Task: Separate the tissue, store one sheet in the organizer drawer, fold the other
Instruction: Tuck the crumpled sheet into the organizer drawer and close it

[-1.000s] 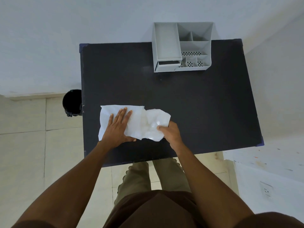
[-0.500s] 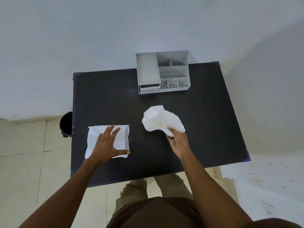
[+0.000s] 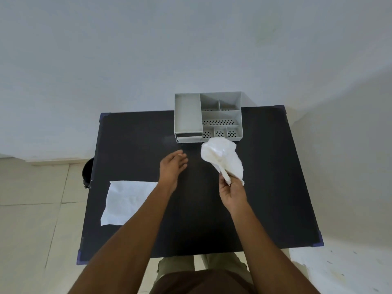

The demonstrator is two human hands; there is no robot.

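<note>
A crumpled white tissue sheet (image 3: 220, 159) hangs in the air, pinched at its lower corner by my right hand (image 3: 232, 193), just in front of the grey desk organizer (image 3: 207, 116). The organizer's drawer (image 3: 188, 135) sits at its lower left, its dark slot facing me. My left hand (image 3: 172, 168) hovers open over the table's middle, fingers pointing toward the drawer, holding nothing. A second white sheet (image 3: 127, 201) lies flat near the left edge of the black table (image 3: 275, 177), partly hidden by my left forearm.
The organizer stands at the table's far edge against a white wall. A black bin (image 3: 87, 172) stands on the tiled floor beside the table's left edge. My legs show below the near edge.
My right hand pulled the crumpled sheet off the flat one and carried it up toward the organizer. My left hand left the flat sheet and moved forward toward the drawer.
</note>
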